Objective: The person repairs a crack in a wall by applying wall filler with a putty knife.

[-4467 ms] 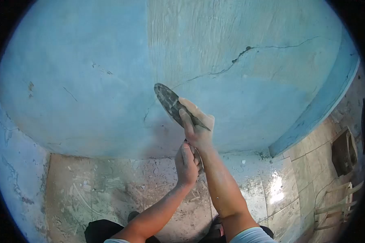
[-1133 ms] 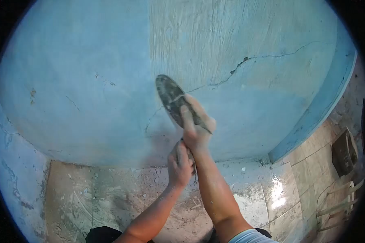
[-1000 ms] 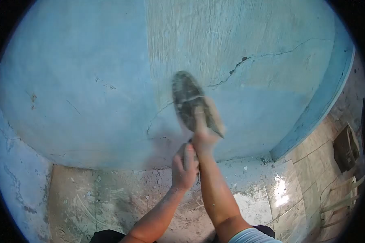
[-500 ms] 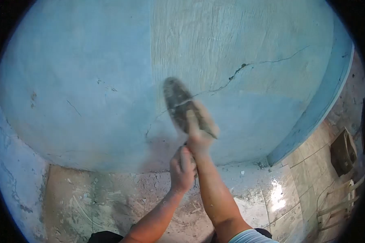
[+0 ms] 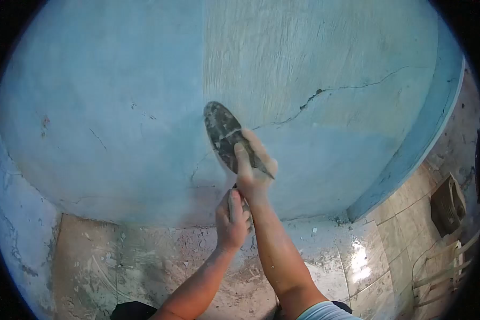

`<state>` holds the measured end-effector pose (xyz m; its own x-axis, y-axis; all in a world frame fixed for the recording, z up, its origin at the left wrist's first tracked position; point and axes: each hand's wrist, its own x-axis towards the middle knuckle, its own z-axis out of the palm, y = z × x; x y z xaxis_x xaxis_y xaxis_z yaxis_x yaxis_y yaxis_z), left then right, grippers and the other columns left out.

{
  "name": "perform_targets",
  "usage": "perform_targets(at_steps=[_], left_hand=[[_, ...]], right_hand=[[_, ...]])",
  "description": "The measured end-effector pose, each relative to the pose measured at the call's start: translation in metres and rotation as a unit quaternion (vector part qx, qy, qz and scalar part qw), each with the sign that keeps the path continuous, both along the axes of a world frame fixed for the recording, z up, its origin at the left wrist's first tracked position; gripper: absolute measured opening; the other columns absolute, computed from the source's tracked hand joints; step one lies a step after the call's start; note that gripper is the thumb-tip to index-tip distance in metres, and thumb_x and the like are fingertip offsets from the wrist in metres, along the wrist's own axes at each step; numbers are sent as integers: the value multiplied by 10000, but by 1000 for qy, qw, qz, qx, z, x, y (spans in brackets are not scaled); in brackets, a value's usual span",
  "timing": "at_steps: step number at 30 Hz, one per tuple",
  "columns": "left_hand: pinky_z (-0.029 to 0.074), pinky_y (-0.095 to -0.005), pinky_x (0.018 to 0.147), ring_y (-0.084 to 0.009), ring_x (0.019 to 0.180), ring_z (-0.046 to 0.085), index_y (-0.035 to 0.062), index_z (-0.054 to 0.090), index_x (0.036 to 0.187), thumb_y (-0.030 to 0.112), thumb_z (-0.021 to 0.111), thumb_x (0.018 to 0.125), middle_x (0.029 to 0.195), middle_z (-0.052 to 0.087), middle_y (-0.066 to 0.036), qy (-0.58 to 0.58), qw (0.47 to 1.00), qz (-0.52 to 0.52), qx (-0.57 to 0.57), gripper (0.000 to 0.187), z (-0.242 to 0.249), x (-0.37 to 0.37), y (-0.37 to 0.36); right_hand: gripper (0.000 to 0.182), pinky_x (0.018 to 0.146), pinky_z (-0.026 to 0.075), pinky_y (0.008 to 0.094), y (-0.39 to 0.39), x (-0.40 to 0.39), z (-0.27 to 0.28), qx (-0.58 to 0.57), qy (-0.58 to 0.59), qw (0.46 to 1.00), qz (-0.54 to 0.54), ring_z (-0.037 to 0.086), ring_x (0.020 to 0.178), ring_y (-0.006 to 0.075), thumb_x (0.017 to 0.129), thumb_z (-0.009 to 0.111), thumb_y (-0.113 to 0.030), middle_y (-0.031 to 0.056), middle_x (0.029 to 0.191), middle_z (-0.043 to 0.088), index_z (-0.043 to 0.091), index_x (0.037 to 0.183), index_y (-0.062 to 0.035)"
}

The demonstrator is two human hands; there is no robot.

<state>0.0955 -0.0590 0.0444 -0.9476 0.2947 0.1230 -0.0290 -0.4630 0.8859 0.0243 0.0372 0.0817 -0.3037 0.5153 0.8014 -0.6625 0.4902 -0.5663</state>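
A dark, oval, worn tool with pale smears lies against the blue wall, tilted with its rounded end up and to the left. My right hand grips its lower part, thumb on top and fingers along the right side. Just below, my left hand is closed around a narrow handle, close to my right wrist; how the handle joins the tool is hidden. A rough, streaked patch covers the wall above, and a dark crack runs to the right of the tool.
Below the wall, the tiled floor is dusty and strewn with chips. At the right stand a brown container and a pale slatted wooden piece. The wall's protruding edge curves down on the right.
Both hands and the tool have shifted slightly left, and the tool now shows with less blur. The camera view has shifted a little.
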Motion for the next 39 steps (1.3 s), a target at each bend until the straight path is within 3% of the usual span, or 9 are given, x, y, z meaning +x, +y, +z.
perform_targets(at_steps=[4, 8, 11, 15, 19, 21, 25, 29, 39], left_hand=[[259, -255, 398, -29, 472, 312, 155, 507, 924, 473, 442, 1155, 648, 396, 90, 61, 993, -32, -92, 398, 5, -6, -3], [286, -246, 408, -24, 480, 339, 135, 545, 948, 465, 437, 1159, 650, 415, 90, 9, 999, -3, -45, 407, 5, 1, 0], [303, -245, 411, -21, 493, 375, 115, 562, 968, 482, 430, 1159, 673, 452, 84, 55, 992, -23, -109, 434, 5, -11, -9], [305, -246, 417, -22, 516, 402, 103, 593, 1017, 498, 449, 1152, 702, 478, 80, 14, 999, 8, -42, 442, 9, -1, 0], [297, -250, 417, -25, 513, 386, 106, 585, 1001, 463, 442, 1157, 688, 464, 77, 66, 993, -39, -91, 415, 16, -12, -13], [300, -252, 425, -30, 510, 380, 107, 578, 986, 444, 448, 1159, 678, 455, 73, 29, 998, 9, -46, 400, 10, -9, -11], [285, -262, 412, -46, 471, 357, 128, 549, 953, 477, 449, 1153, 657, 440, 67, 80, 988, -56, -120, 414, 28, -9, -13], [265, -273, 402, -43, 463, 323, 144, 493, 914, 478, 465, 1150, 655, 407, 80, -55, 997, -50, -31, 410, 19, -10, -20], [250, -269, 395, -43, 456, 312, 148, 492, 921, 488, 463, 1153, 637, 387, 77, 39, 994, -67, -80, 413, 32, -12, -18]], right_hand=[[288, 785, 569, 267, -5, 8, 17, -272, 88, 958, 36, 733, 834, 149, 948, 742, 13, 166, 1021, 812, 791, 1230, -16], [323, 822, 603, 307, -5, 5, 11, 55, -13, 998, 15, 755, 884, 207, 978, 693, 27, 172, 1095, 801, 730, 1297, 50], [317, 806, 573, 282, -7, 8, 23, -273, 108, 955, 41, 748, 854, 155, 957, 731, 6, 174, 1026, 811, 775, 1270, -18], [311, 868, 607, 327, -7, 2, 14, 57, -12, 998, 16, 763, 928, 211, 976, 701, 25, 191, 1129, 799, 728, 1282, 74], [301, 993, 555, 319, -10, 10, 22, -246, 84, 965, 25, 737, 1038, 199, 980, 732, -4, 149, 1162, 794, 744, 1276, 49], [356, 957, 590, 341, -11, 2, 14, -8, -4, 1000, -4, 739, 1018, 216, 982, 713, 17, 178, 1179, 775, 694, 1331, 84], [308, 865, 593, 290, -8, 6, 30, -215, 93, 972, -6, 767, 885, 168, 954, 740, 20, 158, 1073, 817, 767, 1261, 19], [304, 859, 614, 329, -9, -2, 20, 34, 5, 999, 7, 764, 941, 193, 982, 688, 51, 182, 1131, 798, 732, 1283, 64], [308, 911, 604, 342, -11, 8, 37, -226, 97, 968, 52, 773, 965, 220, 956, 706, 59, 198, 1158, 798, 755, 1260, 59]])
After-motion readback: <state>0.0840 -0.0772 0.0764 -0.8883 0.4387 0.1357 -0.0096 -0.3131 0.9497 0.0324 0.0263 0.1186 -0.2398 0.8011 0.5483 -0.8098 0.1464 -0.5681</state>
